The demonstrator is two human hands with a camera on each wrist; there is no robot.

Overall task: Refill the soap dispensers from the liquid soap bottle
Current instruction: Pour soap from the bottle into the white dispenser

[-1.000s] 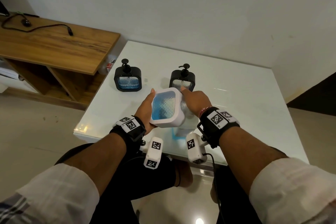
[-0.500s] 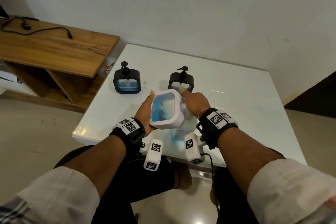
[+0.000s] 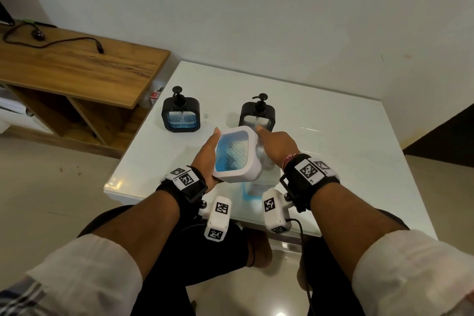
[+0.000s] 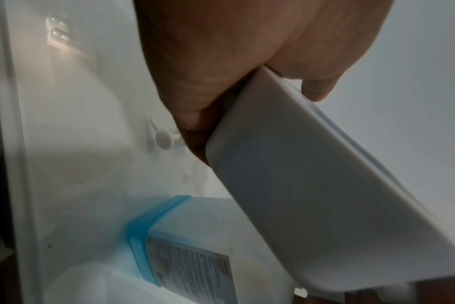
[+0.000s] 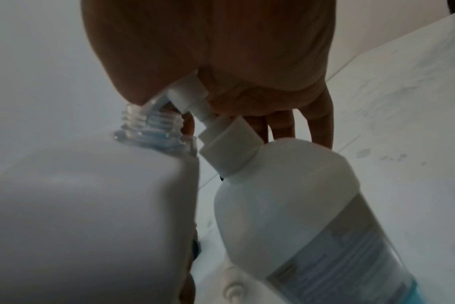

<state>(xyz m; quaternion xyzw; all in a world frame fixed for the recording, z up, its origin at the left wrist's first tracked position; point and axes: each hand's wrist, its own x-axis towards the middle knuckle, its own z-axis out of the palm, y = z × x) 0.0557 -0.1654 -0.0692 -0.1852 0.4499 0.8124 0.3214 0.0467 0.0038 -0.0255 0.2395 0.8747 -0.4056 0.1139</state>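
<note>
- over on the left of the white table (image 3: 333,161), a black soap dispenser (image 3: 180,115) stands upright with its pump on and blue soap showing through the window; it looks filled and nobody is touching it.
- next, the left hand (image 3: 206,159) is wrapped round the left edge of the white soap dispenser (image 3: 237,155), thumb on the front rim and fingers behind, holding it off the table and tipped to the right.
- that white dispenser looks like stiff moulded plastic with a smooth shell, probably slippery if soap gets on it; with blue liquid already covering much of its window, i'd judge it moderately heavy and best gripped across its flat sides, as it is now.
- its long axis leans well over, and the bare threaded neck (image 5: 153,125) points right, toward the other hand.
- just to the right, the right hand (image 3: 278,147) presses down on the pump head of the liquid soap bottle (image 5: 299,205), fingers curled over it, with the nozzle at the open neck.
- this bottle stands upright on the table under that hand, a thin-walled white plastic thing that would likely give if squeezed; steadying from the top seems sensible.
- behind the hands, a second black dispenser (image 3: 257,115) stands upright, its window pale, seemingly low on soap.
- a loose white pump (image 4: 164,139) lies on the table near the front.
</note>
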